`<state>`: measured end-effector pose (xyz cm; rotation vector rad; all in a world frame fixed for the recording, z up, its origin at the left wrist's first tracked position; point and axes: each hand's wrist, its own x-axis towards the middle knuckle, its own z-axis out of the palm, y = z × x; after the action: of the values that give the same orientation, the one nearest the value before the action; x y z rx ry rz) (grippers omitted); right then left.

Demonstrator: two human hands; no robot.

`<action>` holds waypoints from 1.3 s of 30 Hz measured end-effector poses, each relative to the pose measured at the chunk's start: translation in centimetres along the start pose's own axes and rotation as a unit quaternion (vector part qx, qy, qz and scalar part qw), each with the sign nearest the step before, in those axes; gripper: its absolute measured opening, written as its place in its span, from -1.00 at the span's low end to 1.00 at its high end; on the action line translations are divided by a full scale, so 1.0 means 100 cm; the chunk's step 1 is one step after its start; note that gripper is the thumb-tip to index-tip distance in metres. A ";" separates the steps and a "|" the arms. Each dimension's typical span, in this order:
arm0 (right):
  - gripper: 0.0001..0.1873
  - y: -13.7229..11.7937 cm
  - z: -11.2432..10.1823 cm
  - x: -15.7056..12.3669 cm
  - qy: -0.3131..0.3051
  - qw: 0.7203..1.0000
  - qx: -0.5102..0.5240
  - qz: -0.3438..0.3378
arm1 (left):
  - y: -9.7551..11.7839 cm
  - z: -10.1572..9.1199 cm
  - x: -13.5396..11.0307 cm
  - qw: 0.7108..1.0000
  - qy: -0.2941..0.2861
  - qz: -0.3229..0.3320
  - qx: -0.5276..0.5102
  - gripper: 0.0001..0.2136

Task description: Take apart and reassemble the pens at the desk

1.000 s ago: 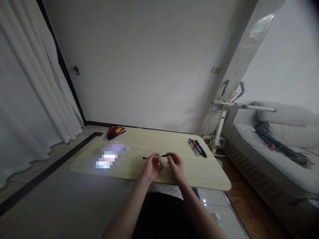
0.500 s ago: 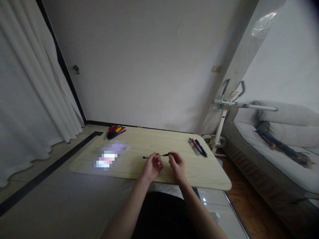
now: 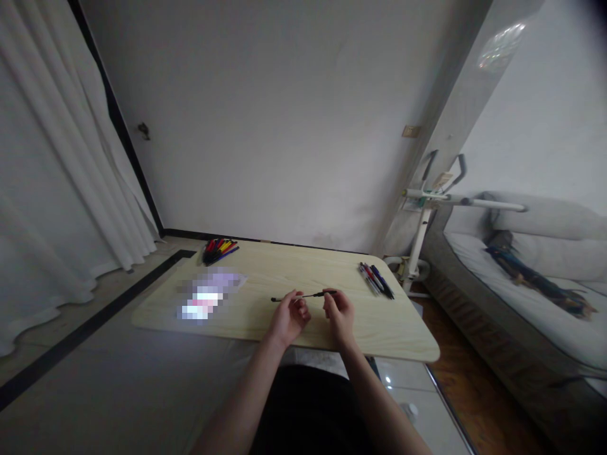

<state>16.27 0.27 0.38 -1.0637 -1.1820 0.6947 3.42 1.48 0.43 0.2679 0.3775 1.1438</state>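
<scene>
Over the near middle of the light wood table [image 3: 284, 268], my left hand [image 3: 290, 321] is closed on a slim pen barrel [image 3: 275, 299] whose dark end sticks out to the left. A thin dark rod, seemingly the refill [image 3: 308, 295], spans the gap between my hands. My right hand [image 3: 340, 317] pinches a black pen part [image 3: 321, 294] at the rod's right end. The pieces lie roughly in line, nearly level. Fingers hide part of the barrel, and I cannot tell how far the rod sits inside it.
Several pens [image 3: 374, 280] lie side by side at the table's right. A pile of coloured pen parts [image 3: 219, 251] is at the back left corner. In front of it lies a blurred, bright flat item [image 3: 203, 300]. A white exercise machine [image 3: 420, 237] and a sofa [image 3: 545, 265] stand at right.
My right hand has shifted slightly to the right, and the black part with it. My left hand has stayed almost still.
</scene>
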 end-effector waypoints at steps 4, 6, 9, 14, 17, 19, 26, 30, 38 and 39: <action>-0.75 0.000 0.000 0.000 0.005 1.000 0.010 0.006 | 0.000 -0.001 0.001 1.000 -0.003 -0.001 -0.008 -0.90; -0.75 0.000 0.000 0.000 0.009 1.000 0.016 0.008 | 0.000 -0.002 0.001 1.000 -0.002 -0.001 -0.009 -0.90; -0.74 0.000 0.000 0.001 0.012 1.000 0.026 0.011 | 0.000 -0.002 0.001 1.000 -0.004 0.000 -0.008 -0.90; -0.72 -0.001 -0.002 0.001 0.013 0.999 0.033 0.015 | -0.001 -0.003 0.002 1.000 -0.002 0.004 -0.006 -0.90; -0.73 -0.003 -0.003 0.001 0.021 0.999 0.032 0.008 | -0.002 -0.003 0.002 1.000 -0.002 0.002 -0.004 -0.90; -0.74 -0.005 -0.004 0.001 0.026 0.999 0.034 0.003 | -0.001 -0.003 0.002 1.000 -0.003 0.000 -0.005 -0.90; -0.76 -0.009 -0.004 0.003 0.035 0.998 0.049 0.004 | -0.001 -0.002 0.001 1.000 0.001 -0.004 -0.010 -0.90; -0.75 -0.009 -0.005 0.004 0.039 0.998 0.050 0.003 | -0.001 -0.001 0.001 1.000 0.005 -0.005 -0.009 -0.90; -0.76 -0.009 -0.010 0.002 0.039 0.998 0.044 -0.002 | -0.001 -0.002 0.002 1.000 -0.005 -0.004 -0.010 -0.89; -0.76 -0.009 -0.010 0.001 0.040 0.998 0.042 -0.004 | -0.001 -0.002 0.002 1.000 -0.005 -0.004 -0.011 -0.89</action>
<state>17.19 -0.22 1.19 -1.0068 -1.0782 0.6832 3.49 1.61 0.18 0.2536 0.3567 1.1385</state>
